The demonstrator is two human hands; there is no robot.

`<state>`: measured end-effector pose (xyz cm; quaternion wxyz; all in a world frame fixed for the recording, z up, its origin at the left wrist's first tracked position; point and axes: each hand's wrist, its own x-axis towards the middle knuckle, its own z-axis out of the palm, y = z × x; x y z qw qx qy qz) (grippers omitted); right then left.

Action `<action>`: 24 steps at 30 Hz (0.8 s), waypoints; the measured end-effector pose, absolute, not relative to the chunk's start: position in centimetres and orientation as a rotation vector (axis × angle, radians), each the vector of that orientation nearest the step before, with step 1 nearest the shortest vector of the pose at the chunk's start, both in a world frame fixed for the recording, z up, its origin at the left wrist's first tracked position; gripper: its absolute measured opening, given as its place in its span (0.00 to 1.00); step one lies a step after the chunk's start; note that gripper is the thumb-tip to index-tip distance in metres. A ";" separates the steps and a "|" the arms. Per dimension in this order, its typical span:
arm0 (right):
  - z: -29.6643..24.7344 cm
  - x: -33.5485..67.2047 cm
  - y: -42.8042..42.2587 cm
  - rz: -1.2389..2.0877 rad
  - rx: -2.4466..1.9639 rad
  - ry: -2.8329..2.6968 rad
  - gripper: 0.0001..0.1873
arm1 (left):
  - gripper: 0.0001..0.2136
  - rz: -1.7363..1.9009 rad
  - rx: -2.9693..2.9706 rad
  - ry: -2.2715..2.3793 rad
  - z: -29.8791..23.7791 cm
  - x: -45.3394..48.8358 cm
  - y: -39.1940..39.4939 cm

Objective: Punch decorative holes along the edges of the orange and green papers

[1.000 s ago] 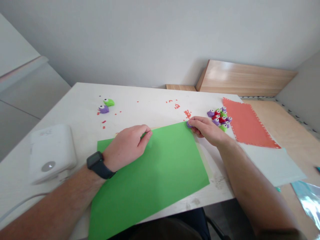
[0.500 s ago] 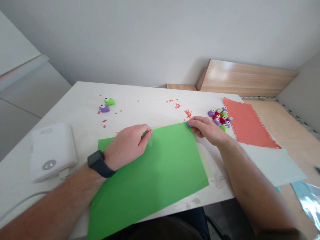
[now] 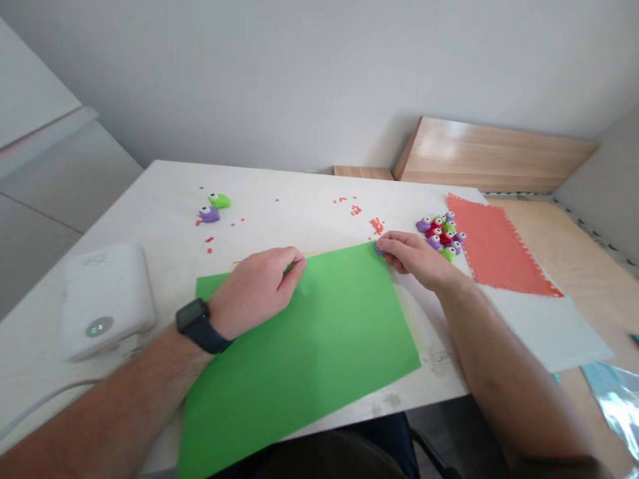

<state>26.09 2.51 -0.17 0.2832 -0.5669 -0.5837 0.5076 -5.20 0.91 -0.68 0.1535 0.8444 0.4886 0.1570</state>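
Near the left edge of the counter we see a white box; towards the far left corner sit two eyed figures, one green, one purple. The left hand lies over the far edge of a green sheet, thumb and forefinger together; we cannot tell whether they pinch it. At the sheet's far right corner we find a purple piece at the tip of the right hand's grip, clamped between thumb and fingers. Beyond it lie red scraps; farther right, clustered figures adjoin a red sheet.
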 end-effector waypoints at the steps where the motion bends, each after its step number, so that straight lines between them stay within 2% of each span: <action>1: -0.2 26.1 2.5 1.355 -1.522 -1.563 0.20 | 0.14 0.454 2.422 1.398 -0.7 -5.2 0.9; 24: 0.0 25.8 2.4 1.388 -1.521 -1.538 0.20 | 0.14 0.449 2.407 1.398 -0.4 -5.2 0.8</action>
